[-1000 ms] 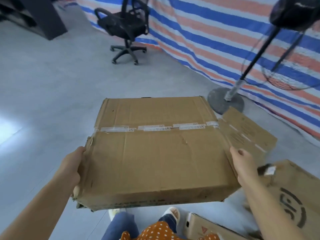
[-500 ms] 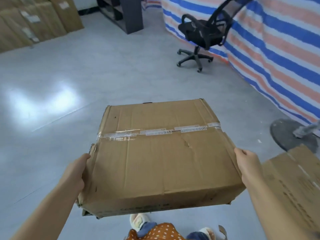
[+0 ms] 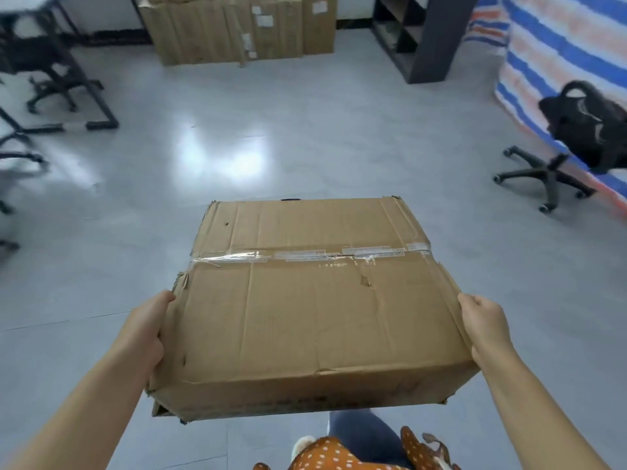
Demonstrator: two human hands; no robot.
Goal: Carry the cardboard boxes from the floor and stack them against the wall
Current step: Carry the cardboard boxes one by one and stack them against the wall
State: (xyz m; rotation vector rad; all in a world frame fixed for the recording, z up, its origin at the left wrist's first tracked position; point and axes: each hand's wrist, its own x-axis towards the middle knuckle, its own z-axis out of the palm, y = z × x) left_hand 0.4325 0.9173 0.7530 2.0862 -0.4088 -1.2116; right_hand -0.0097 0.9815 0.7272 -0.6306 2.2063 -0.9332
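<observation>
A flat brown cardboard box [image 3: 305,307] with clear tape across its top is held off the floor in front of me. My left hand [image 3: 144,329] grips its left side, fingers hidden under the edge. My right hand [image 3: 483,322] grips its right side the same way. Straight ahead, a stack of tall cardboard boxes [image 3: 237,27] leans against the far wall.
A dark shelf unit [image 3: 424,35] stands right of the stacked boxes. A black office chair [image 3: 570,144] sits at the right before a striped tarp [image 3: 559,45]. Table legs [image 3: 98,106] and another chair [image 3: 44,79] are at the left. Grey floor [image 3: 305,137] lies between.
The view has swung left: the fan and the floor boxes have left the frame, and the wall stack has come into view ahead. Both hands keep their hold on the box.
</observation>
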